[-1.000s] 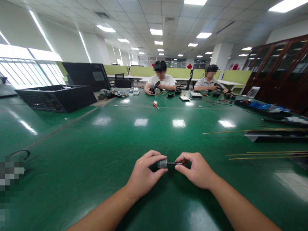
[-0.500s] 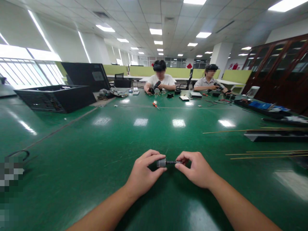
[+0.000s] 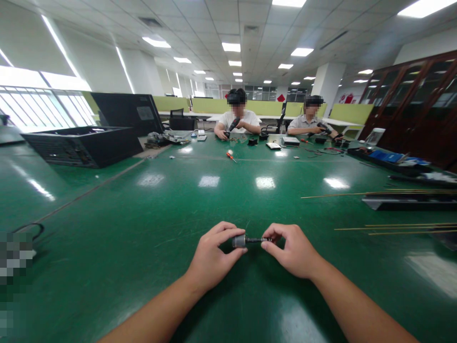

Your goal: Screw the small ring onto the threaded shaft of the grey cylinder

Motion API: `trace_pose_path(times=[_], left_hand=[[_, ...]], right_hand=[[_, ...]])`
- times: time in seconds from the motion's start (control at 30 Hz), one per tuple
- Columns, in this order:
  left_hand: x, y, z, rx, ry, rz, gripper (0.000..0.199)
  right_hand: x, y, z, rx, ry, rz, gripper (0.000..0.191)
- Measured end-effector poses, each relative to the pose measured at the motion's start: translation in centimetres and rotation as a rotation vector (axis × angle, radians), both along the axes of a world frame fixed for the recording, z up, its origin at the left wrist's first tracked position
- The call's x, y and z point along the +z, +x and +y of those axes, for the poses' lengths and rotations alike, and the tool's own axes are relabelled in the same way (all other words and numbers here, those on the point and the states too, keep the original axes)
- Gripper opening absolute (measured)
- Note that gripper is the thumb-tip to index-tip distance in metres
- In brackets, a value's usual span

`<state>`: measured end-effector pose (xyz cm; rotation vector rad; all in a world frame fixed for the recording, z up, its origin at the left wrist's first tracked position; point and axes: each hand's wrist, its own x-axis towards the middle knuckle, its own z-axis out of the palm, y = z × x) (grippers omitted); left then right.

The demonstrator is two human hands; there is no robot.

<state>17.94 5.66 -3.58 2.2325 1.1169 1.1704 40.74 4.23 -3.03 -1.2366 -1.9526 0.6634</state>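
Note:
Just above the green tabletop (image 3: 171,195), my left hand (image 3: 216,257) pinches a short grey cylinder (image 3: 239,241) between thumb and fingers. From the cylinder's right end a thin dark shaft (image 3: 254,240) points toward my right hand (image 3: 293,250). The thumb and bent fingers of my right hand are closed on the shaft's far end, whose tip is hidden by them. Cylinder and shaft lie in one nearly level line.
An open black computer case (image 3: 89,145) stands at the left. Thin brass-coloured rods (image 3: 403,226) and a dark metal channel (image 3: 407,202) are at the right. An orange screwdriver (image 3: 230,156) lies farther back, before two seated people holding dark tools.
My right hand has shifted very slightly to the right along the shaft. Across the table, one person's hands and dark tool have moved a little.

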Motion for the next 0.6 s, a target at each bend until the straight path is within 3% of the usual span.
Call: trace_pose_path(times=[0.6], left_hand=[[-0.13, -0.09, 0.12, -0.002, -0.003, -0.002, 0.033]], right_hand=[[0.0, 0.06, 0.11, -0.009, 0.01, -0.017, 0.006]])
